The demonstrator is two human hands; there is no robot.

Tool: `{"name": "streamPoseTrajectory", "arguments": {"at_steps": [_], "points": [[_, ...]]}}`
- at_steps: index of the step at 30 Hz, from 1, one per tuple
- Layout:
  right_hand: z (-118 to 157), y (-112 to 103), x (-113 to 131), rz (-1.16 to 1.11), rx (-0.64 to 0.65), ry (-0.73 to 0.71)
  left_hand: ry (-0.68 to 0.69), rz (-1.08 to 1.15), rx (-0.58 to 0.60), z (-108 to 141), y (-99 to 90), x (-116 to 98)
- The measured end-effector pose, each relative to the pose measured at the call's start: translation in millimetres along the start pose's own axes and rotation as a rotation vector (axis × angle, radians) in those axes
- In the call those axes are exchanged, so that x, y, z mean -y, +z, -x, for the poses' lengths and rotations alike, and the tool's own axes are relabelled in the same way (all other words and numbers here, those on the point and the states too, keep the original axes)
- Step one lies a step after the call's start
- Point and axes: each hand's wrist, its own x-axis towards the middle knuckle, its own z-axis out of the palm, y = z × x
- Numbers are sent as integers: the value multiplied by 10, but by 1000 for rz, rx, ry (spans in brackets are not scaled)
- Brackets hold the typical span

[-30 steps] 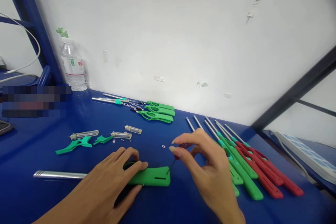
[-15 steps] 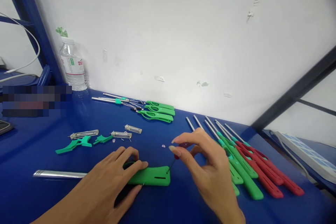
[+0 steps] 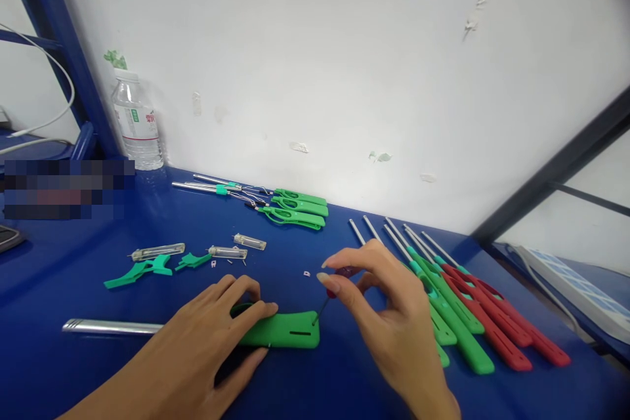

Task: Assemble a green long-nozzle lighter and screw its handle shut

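Note:
A green long-nosed lighter [image 3: 280,330] lies flat on the blue table, its metal tube pointing left. My left hand [image 3: 216,328] is closed around its middle, fingers on top and thumb along the near edge. Between thumb and fingers, my right hand [image 3: 384,315] pinches a small screwdriver [image 3: 323,308] with a dark red handle. The screwdriver's tip meets the hole at the right end of the lighter's handle. Just beyond lies a tiny pale pink clip [image 3: 306,273].
Clear fuel tanks [image 3: 227,252] and green plastic pieces [image 3: 140,272] lie at left. Opened green lighters [image 3: 295,215] rest near the wall. Several green and red lighters [image 3: 497,321] fan out at right. A water bottle [image 3: 138,121] stands at back left.

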Motion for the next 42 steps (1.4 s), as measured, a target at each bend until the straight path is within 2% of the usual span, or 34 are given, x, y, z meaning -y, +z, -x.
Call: {"name": "streamPoseTrajectory", "arguments": {"at_steps": [3,9,19,29,38,42], "points": [[-5,1,5,-7,0,-3,-1,1,50,45,12,14],[-21,5,7,-12,-7,-12,16,-1,-33,-17,-14,-12],[-20,11,14,-4,1,-20,18,1,-44,-59,-15,-39],[-8,5,3,5,7,-15,20,32,31,-44,-27,-5],[-3,15,-4,12,7,-20,5,60,-5,-47,-12,-3],[-1,8,-4,0,8,-13,-6,59,60,-6,15,24]]}}
